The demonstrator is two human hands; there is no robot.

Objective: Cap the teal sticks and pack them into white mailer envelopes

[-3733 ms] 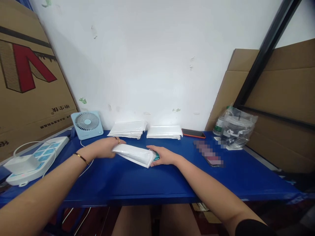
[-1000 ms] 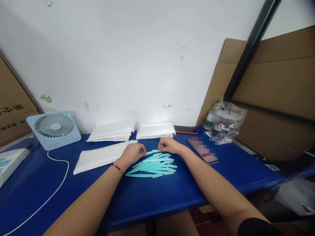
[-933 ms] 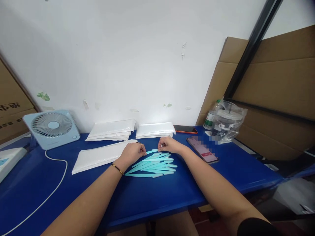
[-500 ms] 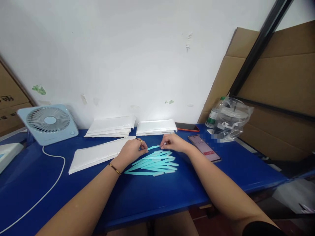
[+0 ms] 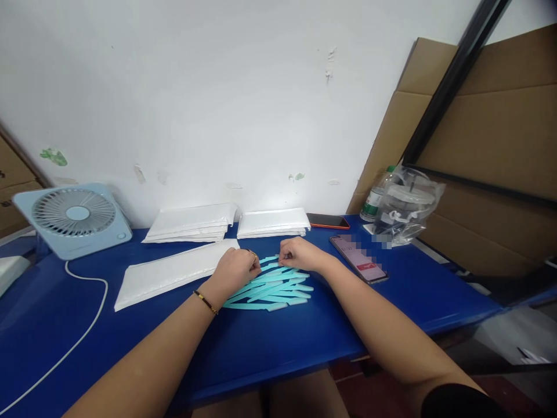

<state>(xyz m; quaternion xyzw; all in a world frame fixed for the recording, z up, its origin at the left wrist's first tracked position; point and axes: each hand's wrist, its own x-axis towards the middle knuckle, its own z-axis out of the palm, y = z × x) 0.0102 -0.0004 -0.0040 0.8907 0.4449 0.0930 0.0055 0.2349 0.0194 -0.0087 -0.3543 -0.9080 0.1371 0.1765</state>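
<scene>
A heap of thin, flat teal sticks (image 5: 272, 285) lies on the blue bench (image 5: 270, 342), in the middle and toward its far side. They are long and narrow, each with a paler, whitish tip. They lie roughly side by side and overlap at slight angles, so the heap fans out to the right.

One stick, the top stick (image 5: 270, 259), lies at the far edge of the heap and spans the gap between the two hands. The left hand (image 5: 235, 271) rests knuckles-up on the heap's left end. Its fingers (image 5: 255, 266) are curled in and pinch the left end of the top stick. The right hand (image 5: 301, 254) sits at the far right of the heap. Its fingers (image 5: 285, 255) are likewise bent tight, with the tips closed on the stick's right end. Both wrists lie low over the bench.

A flat white padded envelope (image 5: 169, 273) lies just left of the left hand, touching the bench. A phone (image 5: 359, 264) lies near the right forearm. A small blue fan (image 5: 73, 219) stands well apart at the far left.
</scene>
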